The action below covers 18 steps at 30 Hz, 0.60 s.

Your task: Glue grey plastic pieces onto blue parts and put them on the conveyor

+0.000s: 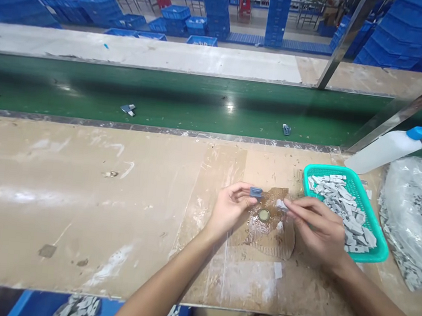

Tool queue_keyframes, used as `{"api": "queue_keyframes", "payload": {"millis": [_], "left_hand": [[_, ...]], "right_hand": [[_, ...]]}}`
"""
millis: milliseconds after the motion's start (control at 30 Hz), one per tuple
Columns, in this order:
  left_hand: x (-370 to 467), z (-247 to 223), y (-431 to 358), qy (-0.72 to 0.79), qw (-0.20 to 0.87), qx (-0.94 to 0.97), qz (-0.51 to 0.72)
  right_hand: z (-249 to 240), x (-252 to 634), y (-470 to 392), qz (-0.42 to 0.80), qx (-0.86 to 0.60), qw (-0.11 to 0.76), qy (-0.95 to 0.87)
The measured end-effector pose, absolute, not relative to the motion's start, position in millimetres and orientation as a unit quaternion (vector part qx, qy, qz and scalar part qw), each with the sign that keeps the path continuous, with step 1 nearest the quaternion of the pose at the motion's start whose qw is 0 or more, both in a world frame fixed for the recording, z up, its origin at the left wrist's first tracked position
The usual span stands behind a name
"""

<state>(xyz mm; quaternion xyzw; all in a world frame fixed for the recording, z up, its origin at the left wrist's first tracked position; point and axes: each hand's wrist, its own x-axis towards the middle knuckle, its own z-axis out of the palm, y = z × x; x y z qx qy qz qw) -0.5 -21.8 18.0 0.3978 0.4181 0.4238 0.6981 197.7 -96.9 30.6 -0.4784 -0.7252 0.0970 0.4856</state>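
My left hand (230, 205) pinches a small dark blue-grey plastic piece (256, 192) between thumb and fingers, held just above the bench. Across from it, my right hand (315, 227) grips a small light grey piece (281, 204) at its fingertips. The two pieces are apart, with a short gap between them. Below them a glue-stained scrap of cardboard (273, 240) lies on the bench, bearing a small round pale disc (264, 215). Right of my right hand stands a turquoise basket (382, 251) filled with light grey pieces (352, 208).
A white squeeze bottle with a blue nozzle (381, 148) leans behind the basket. At far right lies a clear plastic bag of parts (411, 219). Beyond the bench runs a green conveyor (187, 100) carrying small pieces (128, 109). A blue bin (35, 305) of parts sits below the front edge.
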Motion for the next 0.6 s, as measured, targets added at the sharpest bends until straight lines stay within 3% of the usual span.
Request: {"api": "queue_keyframes", "payload": {"millis": [600], "left_hand": [[9, 13, -43, 0.372, 0.744, 0.421, 0.362]], "right_hand": [[30, 200, -95, 0.136, -0.442, 0.454, -0.761]]}}
